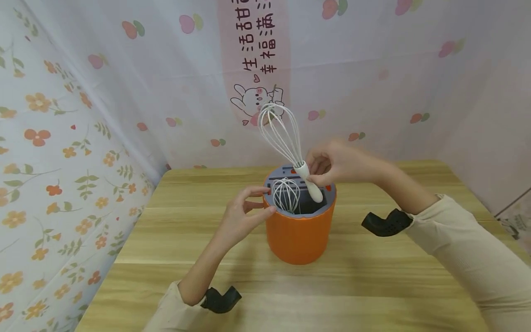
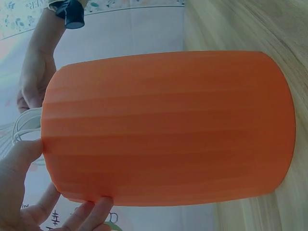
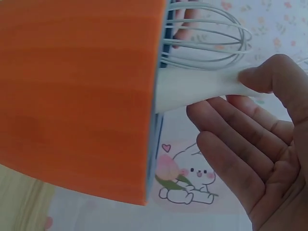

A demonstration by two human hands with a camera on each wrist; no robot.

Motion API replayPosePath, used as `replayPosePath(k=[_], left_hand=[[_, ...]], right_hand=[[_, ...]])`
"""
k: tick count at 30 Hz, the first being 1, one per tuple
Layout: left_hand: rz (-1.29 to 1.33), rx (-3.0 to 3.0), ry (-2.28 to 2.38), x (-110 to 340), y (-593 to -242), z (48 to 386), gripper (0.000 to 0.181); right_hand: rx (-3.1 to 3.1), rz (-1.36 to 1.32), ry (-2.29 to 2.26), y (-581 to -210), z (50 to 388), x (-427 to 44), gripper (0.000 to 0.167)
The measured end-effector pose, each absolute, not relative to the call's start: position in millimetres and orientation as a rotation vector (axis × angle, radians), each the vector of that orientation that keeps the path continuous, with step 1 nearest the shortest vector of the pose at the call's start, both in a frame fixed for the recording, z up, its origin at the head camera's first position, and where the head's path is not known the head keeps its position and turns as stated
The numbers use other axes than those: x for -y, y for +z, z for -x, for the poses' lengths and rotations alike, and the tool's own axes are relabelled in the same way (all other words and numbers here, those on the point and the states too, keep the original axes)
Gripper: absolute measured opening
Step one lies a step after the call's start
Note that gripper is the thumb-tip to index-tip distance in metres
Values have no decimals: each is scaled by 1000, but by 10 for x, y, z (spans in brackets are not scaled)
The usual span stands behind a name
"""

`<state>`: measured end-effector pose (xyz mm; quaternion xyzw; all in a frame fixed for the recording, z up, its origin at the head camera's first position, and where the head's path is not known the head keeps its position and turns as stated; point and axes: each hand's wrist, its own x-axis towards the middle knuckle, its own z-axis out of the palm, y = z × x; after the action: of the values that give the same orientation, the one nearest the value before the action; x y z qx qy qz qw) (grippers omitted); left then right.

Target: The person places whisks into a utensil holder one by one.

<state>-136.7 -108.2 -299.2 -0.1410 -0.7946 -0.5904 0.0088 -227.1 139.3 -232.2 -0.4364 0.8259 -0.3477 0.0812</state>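
Note:
A white whisk leans over an orange utensil holder with a grey slotted top. My right hand pinches its handle between thumb and fingers, wire loops upward. In the right wrist view the lower end of the handle is hidden behind the holder's rim. A second whisk sits in the large opening, its wire loops sticking out above the top. My left hand touches the holder's left side, with the thumb at the rim and fingertips against the orange wall.
The holder stands upright on a wood-grain table. Behind it hangs a pale curtain printed with hearts, a rabbit and lettering. A floral curtain hangs at the left. Each wrist carries a black curved piece.

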Motion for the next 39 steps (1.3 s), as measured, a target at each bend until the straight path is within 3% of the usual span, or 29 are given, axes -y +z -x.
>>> replayPosePath(k=[15,32,39], left_hand=[[469,2469,-1844,1105,-3061,1415,39],[472,2471,-1832,1089,-3003,1389,40],[459,2482,-1835,1098,-3012,1386,40]], right_hand=[[-2321,1328,-722,-2443,2312,-1316,8],[-2219,1324,-825,-2344,2353,-1278,36],[-2253,1276,-722,-2270,2336,-1358,10]])
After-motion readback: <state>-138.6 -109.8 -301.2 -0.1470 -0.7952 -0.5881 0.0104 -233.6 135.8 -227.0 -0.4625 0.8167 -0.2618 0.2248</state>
